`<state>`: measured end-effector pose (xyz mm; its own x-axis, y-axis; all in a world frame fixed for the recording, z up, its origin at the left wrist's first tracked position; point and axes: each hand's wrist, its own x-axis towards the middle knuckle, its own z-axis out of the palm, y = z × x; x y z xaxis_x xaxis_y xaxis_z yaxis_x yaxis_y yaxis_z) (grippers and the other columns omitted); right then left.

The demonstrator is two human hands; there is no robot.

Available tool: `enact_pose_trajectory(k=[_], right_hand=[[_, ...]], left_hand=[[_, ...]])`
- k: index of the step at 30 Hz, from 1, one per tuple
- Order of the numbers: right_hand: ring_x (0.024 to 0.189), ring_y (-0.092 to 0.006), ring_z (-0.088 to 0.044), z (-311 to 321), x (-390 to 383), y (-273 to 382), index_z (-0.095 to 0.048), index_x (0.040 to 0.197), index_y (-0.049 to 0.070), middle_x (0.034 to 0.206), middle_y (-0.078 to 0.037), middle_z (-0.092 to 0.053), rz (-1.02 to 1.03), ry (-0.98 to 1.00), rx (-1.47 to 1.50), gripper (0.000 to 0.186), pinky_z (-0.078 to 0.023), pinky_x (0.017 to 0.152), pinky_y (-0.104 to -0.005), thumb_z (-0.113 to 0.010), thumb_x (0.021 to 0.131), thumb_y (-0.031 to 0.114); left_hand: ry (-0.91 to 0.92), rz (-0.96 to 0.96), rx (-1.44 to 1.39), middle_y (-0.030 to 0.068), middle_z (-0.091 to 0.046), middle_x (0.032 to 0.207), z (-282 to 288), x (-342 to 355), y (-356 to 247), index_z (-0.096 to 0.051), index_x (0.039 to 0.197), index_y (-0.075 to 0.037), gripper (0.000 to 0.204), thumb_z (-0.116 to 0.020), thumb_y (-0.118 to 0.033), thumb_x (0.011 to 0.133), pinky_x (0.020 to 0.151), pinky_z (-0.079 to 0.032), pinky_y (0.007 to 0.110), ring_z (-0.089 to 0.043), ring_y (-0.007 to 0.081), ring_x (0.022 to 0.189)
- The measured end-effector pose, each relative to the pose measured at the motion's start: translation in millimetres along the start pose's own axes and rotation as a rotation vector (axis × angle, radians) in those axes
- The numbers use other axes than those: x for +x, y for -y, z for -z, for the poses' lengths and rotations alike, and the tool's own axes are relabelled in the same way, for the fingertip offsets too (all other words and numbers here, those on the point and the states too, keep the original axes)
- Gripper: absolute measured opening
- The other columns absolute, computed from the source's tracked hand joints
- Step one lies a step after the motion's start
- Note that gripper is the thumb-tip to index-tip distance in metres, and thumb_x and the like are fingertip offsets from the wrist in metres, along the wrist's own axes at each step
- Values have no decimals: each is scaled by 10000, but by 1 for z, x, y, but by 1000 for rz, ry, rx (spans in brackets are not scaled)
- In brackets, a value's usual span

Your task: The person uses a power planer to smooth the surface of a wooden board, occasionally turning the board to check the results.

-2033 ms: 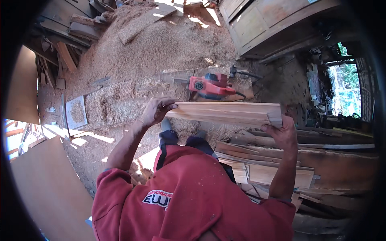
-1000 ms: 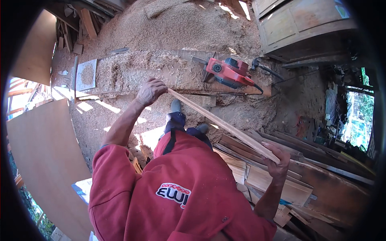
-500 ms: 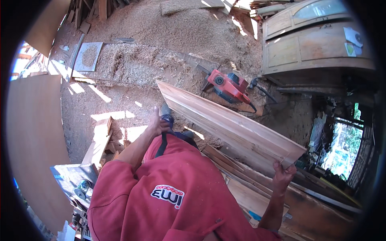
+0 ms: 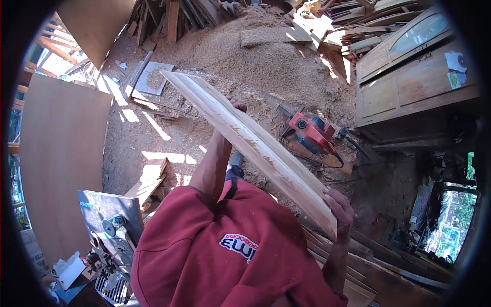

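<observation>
A long pale wooden board slants across the middle, from the upper left down to the lower right. My left hand reaches beneath it, with the fingers curled over its far edge; the palm is hidden behind the wood. At the lower right end, my right hand grips the board's edge. The board is held up off the ground, tilted so that a long edge and a broad face both show. Just beyond it, to the right, a red and black electric planer rests on a shavings-covered plank.
Wood shavings cover the ground ahead. A wooden cabinet stands at the right, a large plywood sheet at the left. Machinery with a grey plate stands close on my left. More planks lie by my right side.
My left hand has moved from my waist to the board's far part and taken hold there. The board has swung and shifted left, toward my body's middle, with the right hand still on its end.
</observation>
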<state>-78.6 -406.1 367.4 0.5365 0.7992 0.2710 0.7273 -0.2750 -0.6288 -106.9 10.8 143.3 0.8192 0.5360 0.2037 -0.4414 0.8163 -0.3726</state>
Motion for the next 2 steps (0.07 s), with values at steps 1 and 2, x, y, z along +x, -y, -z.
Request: enact_pose_trajectory(k=[1, 2], right_hand=[[1140, -381, -693, 0, 2, 10, -693, 1163, 30, 1152, -178, -733, 48, -27, -48, 256, -546, 1003, -484, -694, 940, 156], [1125, -380, -696, 5, 6, 16, -695, 1162, 48, 1176, -158, -726, 110, -18, -108, 282, -535, 992, -501, -717, 916, 183]], left_hand=[[-8, -37, 25, 101, -550, 870, -26, 3, 6, -616, 1045, -23, 282, -591, -303, 1025, 854, -535, 376, -558, 220, 814], [23, -22, 36, 104, -558, 882, -38, 8, -5, -623, 1064, -11, 293, -594, -300, 1027, 875, -529, 380, -560, 226, 820]])
